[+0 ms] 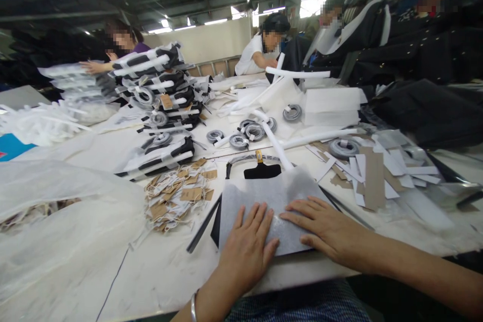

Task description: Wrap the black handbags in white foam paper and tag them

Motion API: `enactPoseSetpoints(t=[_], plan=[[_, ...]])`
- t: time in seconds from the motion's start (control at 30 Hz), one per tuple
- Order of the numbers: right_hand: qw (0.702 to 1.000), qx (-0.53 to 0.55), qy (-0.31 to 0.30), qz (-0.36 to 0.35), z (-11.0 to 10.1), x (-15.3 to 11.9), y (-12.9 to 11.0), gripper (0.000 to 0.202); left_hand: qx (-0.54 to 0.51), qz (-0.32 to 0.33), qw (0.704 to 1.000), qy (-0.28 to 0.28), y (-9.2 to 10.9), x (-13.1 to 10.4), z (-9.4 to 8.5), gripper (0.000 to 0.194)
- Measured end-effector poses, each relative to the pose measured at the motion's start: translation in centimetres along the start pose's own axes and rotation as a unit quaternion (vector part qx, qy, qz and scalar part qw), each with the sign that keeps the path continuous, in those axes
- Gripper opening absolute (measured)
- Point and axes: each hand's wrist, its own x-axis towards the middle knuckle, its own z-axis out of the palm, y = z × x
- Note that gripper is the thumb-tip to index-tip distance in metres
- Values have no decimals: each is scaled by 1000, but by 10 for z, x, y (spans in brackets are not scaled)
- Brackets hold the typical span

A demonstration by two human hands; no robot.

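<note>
A black handbag (262, 171) lies flat at the table's front edge, its handle wrapped in clear film and a gold clasp (258, 156) at its top. Over its body is spread a sheet of pale translucent paper (260, 191). My left hand (247, 241) rests flat on the left half of the sheet, fingers stretched out. On the right half, my right hand (324, 229) presses down with its fingers spread. Neither hand grips anything. A white foam tube (277, 146) reaches to the sheet's upper edge, where the paper bulges.
Left of the bag lies a heap of brown tags (177, 193) with strings. Stacked wrapped bags (166, 95) stand behind it. Coiled straps (252, 130) and foam tubes lie beyond. Cardboard strips (374, 178) are at right. Co-workers, including a person in white (253, 53), stand across the table.
</note>
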Motion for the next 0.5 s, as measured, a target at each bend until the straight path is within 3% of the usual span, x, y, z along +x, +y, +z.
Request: enactPoseSetpoints(t=[0.23,0.5], plan=[[995,-78,-38,-40,-11,29,-10,49,-11,0,1000,8,-2,-2,4,59],[995,-68,-38,-54,-7,26,-5,45,-32,-6,999,13,-1,-2,5,58]])
